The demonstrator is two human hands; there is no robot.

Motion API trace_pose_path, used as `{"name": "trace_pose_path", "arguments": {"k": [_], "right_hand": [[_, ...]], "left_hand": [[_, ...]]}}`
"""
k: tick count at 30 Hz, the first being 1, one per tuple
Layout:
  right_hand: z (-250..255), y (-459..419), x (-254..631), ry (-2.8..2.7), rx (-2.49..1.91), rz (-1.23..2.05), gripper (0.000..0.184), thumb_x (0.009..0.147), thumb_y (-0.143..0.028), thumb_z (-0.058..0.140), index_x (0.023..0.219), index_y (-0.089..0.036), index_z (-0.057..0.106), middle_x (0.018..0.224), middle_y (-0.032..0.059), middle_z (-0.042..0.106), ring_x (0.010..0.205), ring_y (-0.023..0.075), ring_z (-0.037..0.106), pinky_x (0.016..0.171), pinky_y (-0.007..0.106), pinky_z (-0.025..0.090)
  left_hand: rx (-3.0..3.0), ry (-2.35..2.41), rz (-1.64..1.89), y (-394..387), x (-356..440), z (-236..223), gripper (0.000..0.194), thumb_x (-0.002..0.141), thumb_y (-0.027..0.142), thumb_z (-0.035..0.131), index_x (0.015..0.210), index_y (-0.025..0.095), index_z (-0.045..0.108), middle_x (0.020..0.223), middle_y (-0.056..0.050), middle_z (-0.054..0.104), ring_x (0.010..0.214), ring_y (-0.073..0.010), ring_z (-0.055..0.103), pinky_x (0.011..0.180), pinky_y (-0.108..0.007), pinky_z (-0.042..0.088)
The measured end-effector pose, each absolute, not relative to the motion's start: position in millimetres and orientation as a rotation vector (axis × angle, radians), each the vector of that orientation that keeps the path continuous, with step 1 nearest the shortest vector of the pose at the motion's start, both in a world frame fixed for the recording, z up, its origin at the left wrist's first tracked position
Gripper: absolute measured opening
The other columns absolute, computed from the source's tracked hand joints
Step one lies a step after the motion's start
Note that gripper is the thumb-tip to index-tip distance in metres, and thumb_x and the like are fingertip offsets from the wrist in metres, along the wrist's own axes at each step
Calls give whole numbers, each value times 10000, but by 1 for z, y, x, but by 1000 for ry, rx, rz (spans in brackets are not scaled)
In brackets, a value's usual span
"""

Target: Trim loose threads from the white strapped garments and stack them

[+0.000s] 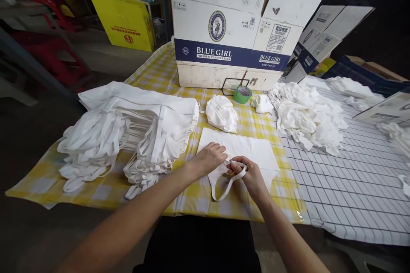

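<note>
A white camisole lies flat on the yellow checked tablecloth in front of me, one of its thin straps looping toward me. My right hand pinches this strap near a small metallic-looking piece between the hands. Curled over the upper left part of the garment, my left hand has its fingertips closed at the same spot; exactly what they grip is partly hidden. To the left rises a thick stack of similar white camisoles, straps hanging toward me. Just beyond the flat one sits a bunched white garment.
A large Blue Girl carton stands at the back, with a roll of green tape before it. On the right, a heap of white garments lies on a grid-patterned cloth. A yellow box and red stools are behind left.
</note>
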State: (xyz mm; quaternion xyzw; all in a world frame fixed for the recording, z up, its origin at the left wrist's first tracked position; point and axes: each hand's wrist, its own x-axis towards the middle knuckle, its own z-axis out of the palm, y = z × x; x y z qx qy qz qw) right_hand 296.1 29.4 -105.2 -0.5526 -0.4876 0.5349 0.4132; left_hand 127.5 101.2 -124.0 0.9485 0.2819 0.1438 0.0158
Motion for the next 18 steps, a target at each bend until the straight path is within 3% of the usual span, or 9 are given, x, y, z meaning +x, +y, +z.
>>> {"name": "trace_pose_path", "arguments": {"k": [4,10,18], "right_hand": [[-110,37,298,-1194,-1443,1298,256,750,-415,615,824,-172,597,705,10,623,637,149,560,624,263,439],[-114,49,299,-1406,-1551,1126,258,790,-424,545,820,-176,613,641,-14,570,581,128,479,551,235,375],[-114,71,285,-1715,-1562,789,175,800,-321,514,775,-196,635,743,13,625,668,152,552,636,252,411]], "left_hand": [[2911,880,498,107,128,-127,150,846,112,472,817,160,611,859,-59,573,873,-192,514,798,-344,389],[2442,1011,628,114,128,-132,87,799,237,588,820,220,671,876,-5,571,884,-158,499,807,-300,388],[2376,1024,623,118,128,-129,107,781,244,599,706,186,648,880,-14,577,884,-165,491,810,-291,397]]}}
